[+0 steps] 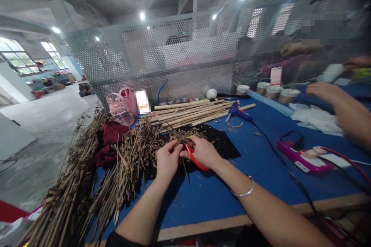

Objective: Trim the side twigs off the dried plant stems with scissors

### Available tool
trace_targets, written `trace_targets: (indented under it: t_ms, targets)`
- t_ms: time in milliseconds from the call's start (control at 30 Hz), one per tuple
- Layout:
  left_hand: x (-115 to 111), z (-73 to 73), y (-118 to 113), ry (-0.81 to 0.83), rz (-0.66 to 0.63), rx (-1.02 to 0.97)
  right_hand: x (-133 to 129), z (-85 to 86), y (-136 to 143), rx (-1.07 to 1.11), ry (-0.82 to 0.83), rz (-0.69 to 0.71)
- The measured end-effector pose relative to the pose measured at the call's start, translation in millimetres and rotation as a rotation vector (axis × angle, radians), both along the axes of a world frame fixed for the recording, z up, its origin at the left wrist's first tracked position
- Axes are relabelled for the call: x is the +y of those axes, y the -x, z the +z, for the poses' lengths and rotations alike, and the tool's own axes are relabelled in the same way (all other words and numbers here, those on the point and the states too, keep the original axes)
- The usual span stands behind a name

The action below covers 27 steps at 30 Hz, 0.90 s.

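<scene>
My right hand is closed round a pair of scissors with red handles, the blades pointing up and left. Close beside it, my left hand pinches a dried stem, whose thin end hangs below the fingers. The fingertips of both hands nearly meet at the blades. Beneath them lies a black cloth strewn with dry clippings. To the left of my left hand spreads a heap of dried plant stalks with brown seed heads. Whether the blades touch the stem cannot be made out.
Pale wooden sticks lie behind my hands. A blue glue gun rests to their right, its cord running to a purple power strip. A pink bag stands back left. At right, a co-worker's arm reaches over the blue table.
</scene>
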State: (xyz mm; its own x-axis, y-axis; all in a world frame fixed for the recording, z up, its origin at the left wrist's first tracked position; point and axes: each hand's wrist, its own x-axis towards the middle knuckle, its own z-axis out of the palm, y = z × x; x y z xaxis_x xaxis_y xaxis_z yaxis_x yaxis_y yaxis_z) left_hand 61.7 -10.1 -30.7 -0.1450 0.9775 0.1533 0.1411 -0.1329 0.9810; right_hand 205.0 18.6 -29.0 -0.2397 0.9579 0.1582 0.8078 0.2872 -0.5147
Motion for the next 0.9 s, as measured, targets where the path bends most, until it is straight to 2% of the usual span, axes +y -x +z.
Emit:
trace_targets:
  t_ms: [167,400,567,733,900]
  targets:
    - [0,-0.3,0,0.052,0.013,-0.018,4,-1.1,-2,0.02,0.011,-0.011]
    - [2,-2.3,-2,0.106,-0.049,-0.168,14,-13.4,-5,0.144,0.036,0.106]
    - [2,-0.9,-4,0.117,-0.067,-0.259,11,-9.2,-9,0.09,0.042,0.09]
    - [1,1.0,-3,0.108,-0.093,-0.2,5,-3.8,-7,0.11,0.062,0.16]
    - [1,-0.3,-1,0.029,-0.126,-0.059,4,-4.5,-5,0.096,-0.001,0.186]
